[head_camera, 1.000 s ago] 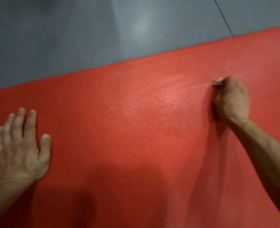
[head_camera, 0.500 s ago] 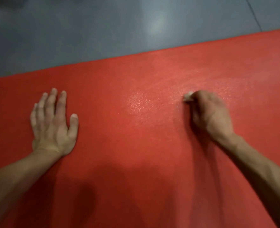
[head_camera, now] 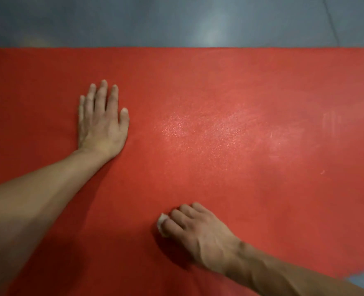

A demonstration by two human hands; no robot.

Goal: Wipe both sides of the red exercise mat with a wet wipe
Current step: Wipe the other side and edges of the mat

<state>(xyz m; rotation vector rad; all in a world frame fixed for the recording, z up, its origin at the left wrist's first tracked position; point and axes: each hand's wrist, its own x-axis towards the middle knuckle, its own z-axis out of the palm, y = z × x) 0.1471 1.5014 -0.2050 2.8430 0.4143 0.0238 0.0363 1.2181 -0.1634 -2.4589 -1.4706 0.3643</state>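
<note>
The curled fingers (head_camera: 177,218) of the right hand (head_camera: 200,233) bunch a small white wet wipe (head_camera: 161,223) and press it onto the red exercise mat (head_camera: 262,199), low in the view and near the mat's near edge. Only a corner of the wipe shows past the knuckles. The left hand (head_camera: 102,122) lies flat on the mat further up and to the left, fingers straight and close together, holding nothing, seemingly steadying the mat. The mat is spread flat on a grey floor (head_camera: 176,20) and fills most of the view. A damp sheen with faint streaks covers the mat's middle and right, so that part of the upper face looks wiped; the left part and the near strip look dry and probably remain. The underside is hidden, and whether it has been cleaned cannot be told. Count: one mat, one wipe, two hands
</note>
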